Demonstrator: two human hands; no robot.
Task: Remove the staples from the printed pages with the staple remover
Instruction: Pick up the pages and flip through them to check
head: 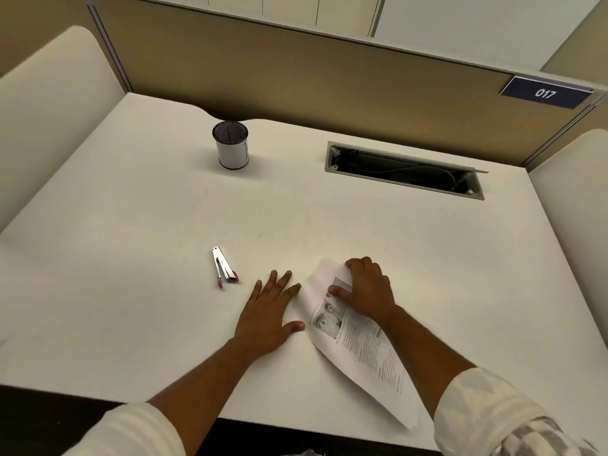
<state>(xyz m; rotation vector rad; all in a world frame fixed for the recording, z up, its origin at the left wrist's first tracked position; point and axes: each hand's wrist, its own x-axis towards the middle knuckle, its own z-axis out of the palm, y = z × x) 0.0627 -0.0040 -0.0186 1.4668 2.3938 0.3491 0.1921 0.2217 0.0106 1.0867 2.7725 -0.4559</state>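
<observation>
The printed pages (pixel 362 353) lie slanted on the white desk, running from the desk's middle toward its front edge at the right. My right hand (pixel 367 287) rests on their upper end, fingers curled over the top corner and thumb pressing the sheet. My left hand (pixel 268 315) lies flat on the desk just left of the pages, fingers spread, holding nothing. The staple remover (pixel 223 268), silver with red tips, lies on the desk left of my left hand, about a hand's width away. No staple can be made out on the pages.
A mesh pen cup (pixel 231 144) with a white wrap stands at the back of the desk (pixel 131 209). An open cable slot (pixel 404 171) is cut into the desk at the back right. Beige partitions wall in the desk on three sides.
</observation>
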